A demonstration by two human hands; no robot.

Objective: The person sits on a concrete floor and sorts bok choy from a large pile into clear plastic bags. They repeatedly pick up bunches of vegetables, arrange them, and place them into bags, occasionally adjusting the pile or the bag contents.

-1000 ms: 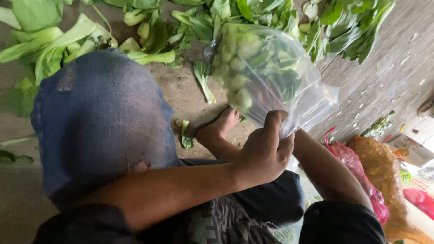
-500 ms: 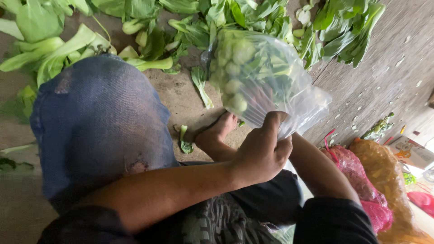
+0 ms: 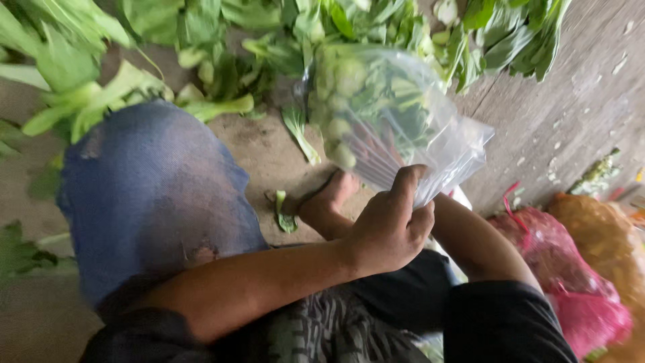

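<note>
Dirt floor (image 3: 269, 154), loose greens (image 3: 87, 101) | left hand (image 3: 386, 225) grip closed on clear bag (image 3: 396, 114) | right hand hidden

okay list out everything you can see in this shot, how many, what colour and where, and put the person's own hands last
clear plastic bag: one, see-through, filled with green leafy vegetables, held up at centre right
loose leafy greens: a heap, too many to count, green with pale stalks, spread along the top on the ground
stray leaf: one, green, on the ground beside the foot
ground: grey-brown bare surface, right and left of the greens
red net bag: one, red-pink, lower right
orange net bag: one, orange, far right edge
blue cloth: one, faded blue, over the knee at left
foot: one, bare, centre, below the bag
left hand: grip closed on the bag's lower edge
right hand: hidden behind the bag; only the forearm shows
</note>
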